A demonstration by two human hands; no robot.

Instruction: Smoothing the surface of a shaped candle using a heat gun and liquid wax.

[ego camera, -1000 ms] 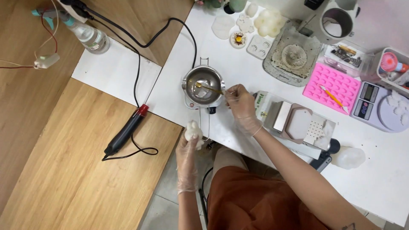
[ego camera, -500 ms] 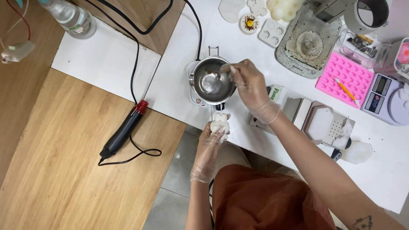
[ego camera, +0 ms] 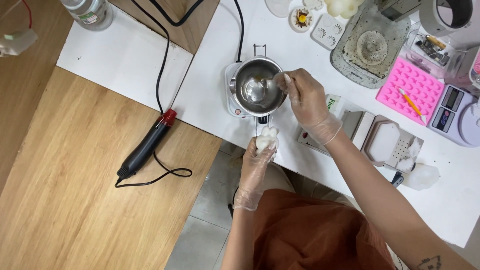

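Note:
My right hand [ego camera: 306,102], in a clear glove, holds a metal spoon [ego camera: 257,90] with its bowl dipped into a small steel pot [ego camera: 245,75]. The pot sits on a small white hot plate [ego camera: 232,104] on the white table [ego camera: 210,95]. My left hand [ego camera: 255,167], also gloved, grips a lumpy white wax piece [ego camera: 266,139] just below the pot's handle, at the table's front edge.
A black heat gun with a red tip [ego camera: 146,146] lies on the wooden top at left, its cord looped. A pink mould [ego camera: 407,87], a digital scale [ego camera: 452,106], a dirty grey tray [ego camera: 370,47] and white wax shapes [ego camera: 421,176] crowd the right of the table. A bottle [ego camera: 87,11] stands at far left.
My left hand has carried the white wax piece from left of the table edge to just under the pot. My right hand moved over the pot and lowered the spoon into it.

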